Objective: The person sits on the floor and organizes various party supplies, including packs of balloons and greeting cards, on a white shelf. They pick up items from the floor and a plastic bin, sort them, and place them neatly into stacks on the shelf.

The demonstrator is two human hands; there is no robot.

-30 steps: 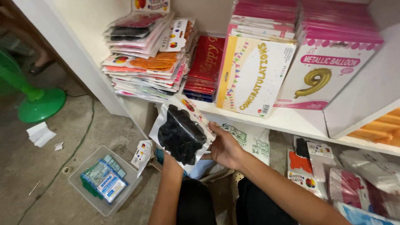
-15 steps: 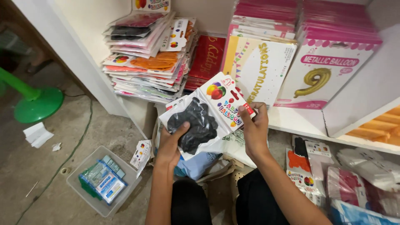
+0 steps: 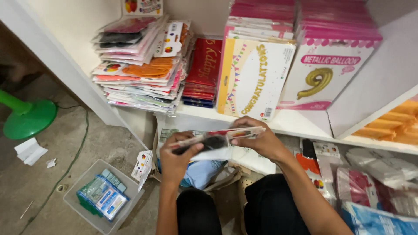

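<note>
A flat clear packet of black balloons (image 3: 212,140) lies nearly edge-on to me, held level in front of the white shelf (image 3: 300,124). My left hand (image 3: 177,160) grips its near left end, thumb on top. My right hand (image 3: 257,138) pinches its right end by the coloured header card. On the shelf behind, a tall stack of similar balloon packets (image 3: 141,65) leans at the left, red banner packs (image 3: 204,72) stand beside it, and cream banner packs (image 3: 254,76) and pink number-balloon packs (image 3: 328,74) fill the right.
A clear plastic bin (image 3: 76,202) with blue-green packets sits on the concrete floor at lower left. A green stand base (image 3: 28,119) is at far left, with white paper scraps (image 3: 29,151) near it. More packets (image 3: 370,182) pile up under the shelf at right.
The packet has tipped from facing me upright to lying almost flat. Both hands have lowered slightly with it, and my view has shifted closer.
</note>
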